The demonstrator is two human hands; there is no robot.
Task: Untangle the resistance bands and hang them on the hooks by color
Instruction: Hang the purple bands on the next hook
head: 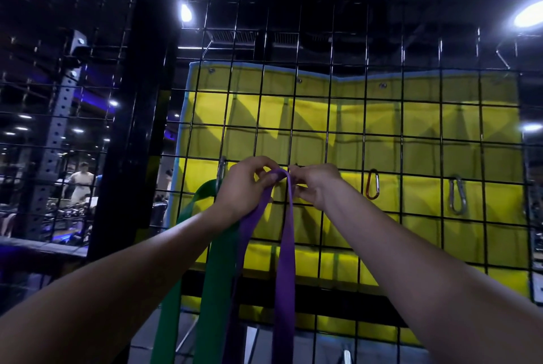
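Both hands are raised to the wire grid (346,116) in front of a yellow mat (426,128). The left hand (245,187) pinches the top loop of the purple band (286,246); the right hand (316,184), fingers curled, grips something small at the grid beside that loop (probably a hook, but it is hidden). The green band (211,290) hangs left of the purple band from a silver clip (221,171). A red clip (372,184) and another silver clip (457,194) hang to the right.

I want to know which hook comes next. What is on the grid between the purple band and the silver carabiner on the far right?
Head view: one red carabiner on the wire grid, between purple band and silver carabiner; both hold nothing.
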